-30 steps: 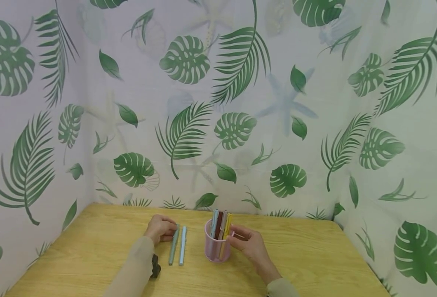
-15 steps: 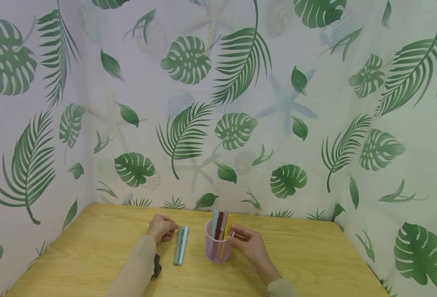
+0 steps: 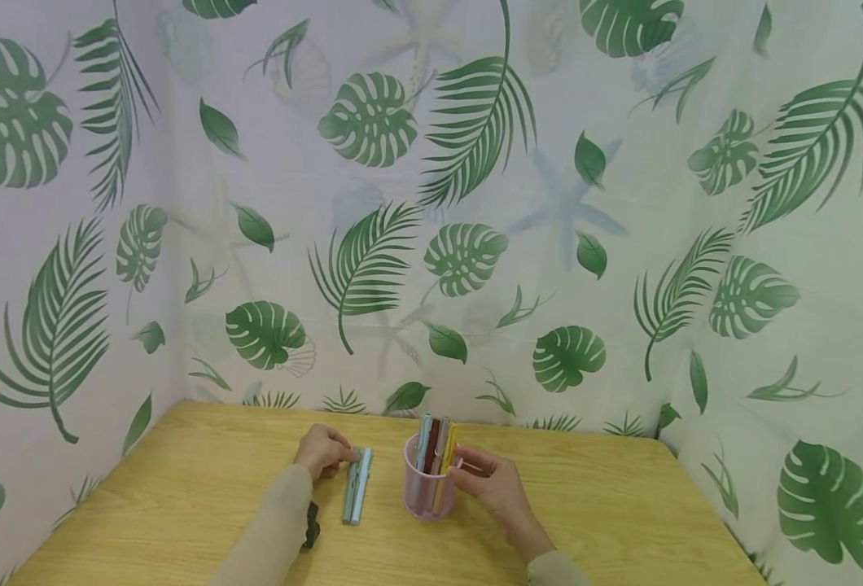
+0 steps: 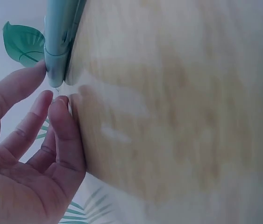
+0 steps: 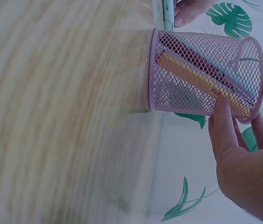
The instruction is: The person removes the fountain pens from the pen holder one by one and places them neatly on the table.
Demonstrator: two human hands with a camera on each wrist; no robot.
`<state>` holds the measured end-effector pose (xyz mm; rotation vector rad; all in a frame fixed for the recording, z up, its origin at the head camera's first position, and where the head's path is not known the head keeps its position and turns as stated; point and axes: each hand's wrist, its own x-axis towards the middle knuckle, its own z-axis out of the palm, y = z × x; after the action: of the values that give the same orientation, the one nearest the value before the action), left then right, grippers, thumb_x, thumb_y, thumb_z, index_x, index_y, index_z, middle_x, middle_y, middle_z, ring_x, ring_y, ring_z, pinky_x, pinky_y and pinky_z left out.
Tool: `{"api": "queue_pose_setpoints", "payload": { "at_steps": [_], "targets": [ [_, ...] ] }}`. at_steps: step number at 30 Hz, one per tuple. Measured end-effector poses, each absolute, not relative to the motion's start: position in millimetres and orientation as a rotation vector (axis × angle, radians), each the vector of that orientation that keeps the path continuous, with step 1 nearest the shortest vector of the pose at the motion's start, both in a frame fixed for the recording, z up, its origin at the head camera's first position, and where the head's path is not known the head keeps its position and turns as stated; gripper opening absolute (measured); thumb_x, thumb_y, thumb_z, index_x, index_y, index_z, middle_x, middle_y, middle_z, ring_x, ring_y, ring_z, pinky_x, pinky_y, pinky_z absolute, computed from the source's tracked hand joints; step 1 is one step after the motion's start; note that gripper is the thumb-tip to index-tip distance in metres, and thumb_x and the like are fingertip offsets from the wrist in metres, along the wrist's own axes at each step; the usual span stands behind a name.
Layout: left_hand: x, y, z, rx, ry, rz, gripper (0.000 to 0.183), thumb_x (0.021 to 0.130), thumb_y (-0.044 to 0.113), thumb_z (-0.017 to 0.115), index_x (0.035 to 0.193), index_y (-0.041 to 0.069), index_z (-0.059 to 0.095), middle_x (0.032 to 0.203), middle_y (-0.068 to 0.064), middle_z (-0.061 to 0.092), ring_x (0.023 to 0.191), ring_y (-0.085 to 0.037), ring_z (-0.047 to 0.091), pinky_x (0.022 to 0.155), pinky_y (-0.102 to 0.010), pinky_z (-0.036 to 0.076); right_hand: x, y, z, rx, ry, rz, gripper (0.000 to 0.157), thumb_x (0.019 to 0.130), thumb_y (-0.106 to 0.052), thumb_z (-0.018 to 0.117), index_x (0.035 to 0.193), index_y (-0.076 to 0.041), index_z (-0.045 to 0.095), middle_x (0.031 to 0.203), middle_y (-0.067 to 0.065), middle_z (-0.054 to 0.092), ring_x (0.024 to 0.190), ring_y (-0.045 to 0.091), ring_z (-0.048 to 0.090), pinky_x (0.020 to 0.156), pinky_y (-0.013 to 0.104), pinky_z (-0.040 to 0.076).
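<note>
A green pen (image 3: pixel 348 492) and a light blue pen (image 3: pixel 361 488) lie side by side on the wooden table (image 3: pixel 204 488). My left hand (image 3: pixel 323 450) is at their far end. In the left wrist view, one fingertip touches the side of a pen (image 4: pixel 56 46), while the other fingers bend loosely below it. A pink mesh pen cup (image 3: pixel 429 495) stands upright to the right, with several pens (image 3: pixel 435 443) in it, among them blue, dark red and yellow ones. My right hand (image 3: pixel 496 488) holds the cup's right side near the rim, thumb against the mesh.
A black strap-like piece (image 3: pixel 312 525) shows beside the left sleeve. Behind the table hangs a white cloth (image 3: pixel 475 350) printed with green leaves, which continues along both sides.
The green pen has moved right until it lies against the light blue one. My left hand has shifted slightly right with it. My right hand stays at the cup.
</note>
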<state>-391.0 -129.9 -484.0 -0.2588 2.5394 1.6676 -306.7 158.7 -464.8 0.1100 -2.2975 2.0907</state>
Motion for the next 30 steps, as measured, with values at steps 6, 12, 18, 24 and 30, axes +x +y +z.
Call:
{"api": "queue_pose_setpoints", "payload": {
  "at_steps": [6,12,18,24,30],
  "targets": [
    [-390.4,-131.1,-483.4,-0.246,2.529,1.675,0.020,0.078,0.000,0.078,0.095,-0.003,0.067,0.063,-0.005,0.059,0.047,-0.012,0.041,0.045,-0.025,0.040,-307.3,158.9,-466.2,0.110,-2.290,2.087,0.044,0.085,-0.012,0.077,0.124,0.003,0.064,0.134,0.022,0.059,0.119,0.034,0.061,0.092,0.035,0.056],
    [-391.3,-132.0,-483.7,-0.261,2.555,1.647,0.017,0.076,0.000,0.079,0.089,0.001,0.068,0.060,-0.004,0.058,0.046,-0.011,0.042,0.043,-0.024,0.041,-305.9,158.3,-465.5,0.105,-2.298,2.082,0.044,0.085,-0.012,0.076,0.125,0.002,0.064,0.134,0.022,0.059,0.115,0.030,0.063,0.093,0.036,0.055],
    [-390.0,-131.7,-482.4,-0.269,2.541,1.648,0.017,0.077,0.001,0.079,0.090,0.000,0.069,0.060,-0.004,0.058,0.047,-0.012,0.043,0.044,-0.025,0.041,-305.9,158.8,-466.5,0.106,-2.311,2.072,0.044,0.086,-0.012,0.076,0.125,0.002,0.063,0.134,0.023,0.059,0.117,0.032,0.062,0.093,0.037,0.055],
    [-388.3,-132.8,-478.5,-0.275,2.490,1.700,0.013,0.078,0.002,0.078,0.086,0.002,0.068,0.062,-0.002,0.057,0.048,-0.010,0.044,0.044,-0.023,0.041,-306.6,159.4,-466.4,0.100,-2.328,2.063,0.044,0.086,-0.012,0.075,0.126,0.001,0.063,0.135,0.023,0.058,0.118,0.033,0.061,0.094,0.039,0.055],
    [-388.5,-133.8,-479.5,-0.288,2.458,1.757,0.010,0.080,0.005,0.076,0.086,0.003,0.068,0.062,-0.001,0.055,0.051,-0.011,0.047,0.045,-0.023,0.042,-305.6,159.7,-464.7,0.104,-2.329,2.064,0.044,0.086,-0.012,0.075,0.126,0.002,0.063,0.134,0.023,0.058,0.118,0.034,0.061,0.094,0.039,0.054]
  ]
}}
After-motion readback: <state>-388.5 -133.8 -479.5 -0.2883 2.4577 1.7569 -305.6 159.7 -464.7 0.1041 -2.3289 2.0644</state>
